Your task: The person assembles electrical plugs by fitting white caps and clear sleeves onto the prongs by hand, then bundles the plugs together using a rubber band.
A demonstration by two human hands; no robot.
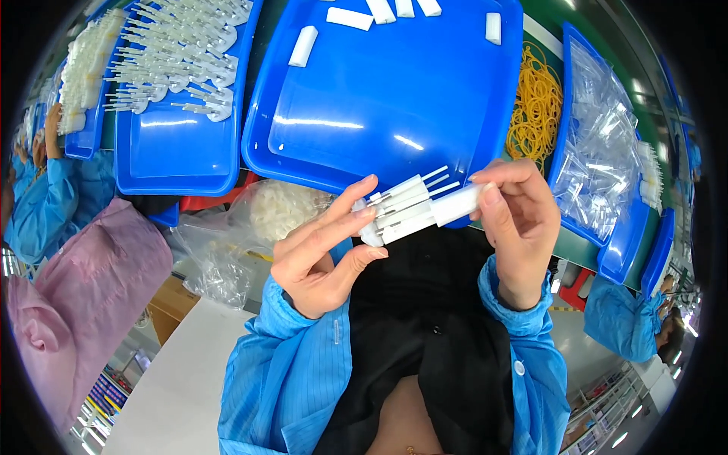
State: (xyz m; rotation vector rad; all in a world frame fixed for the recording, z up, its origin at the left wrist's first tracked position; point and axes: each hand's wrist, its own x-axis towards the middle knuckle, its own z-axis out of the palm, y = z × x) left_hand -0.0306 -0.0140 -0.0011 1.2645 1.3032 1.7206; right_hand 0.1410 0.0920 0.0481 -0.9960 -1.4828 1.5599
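At mid-frame a bundle of white sticks [406, 208] is pinched closed in the left hand [322, 254], fanned so the thin ends stay aligned. A white sleeve [459, 203] is gripped by the right hand [516, 220], seemingly pushed over the bundle's end. Loose sleeves lie in the blue tray [379, 114] above; rubber bands [535, 102] sit upper right.

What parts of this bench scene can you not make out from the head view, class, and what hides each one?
- White plastic pieces: head view; left hand and right hand cover their ends, so the count is unclear.
- Clear bags in the right tray: contents too small and glary.
- Yellow rubber bands: partly hidden behind the big blue tray.
- Far-left tray: bent and cut off by the fisheye rim.
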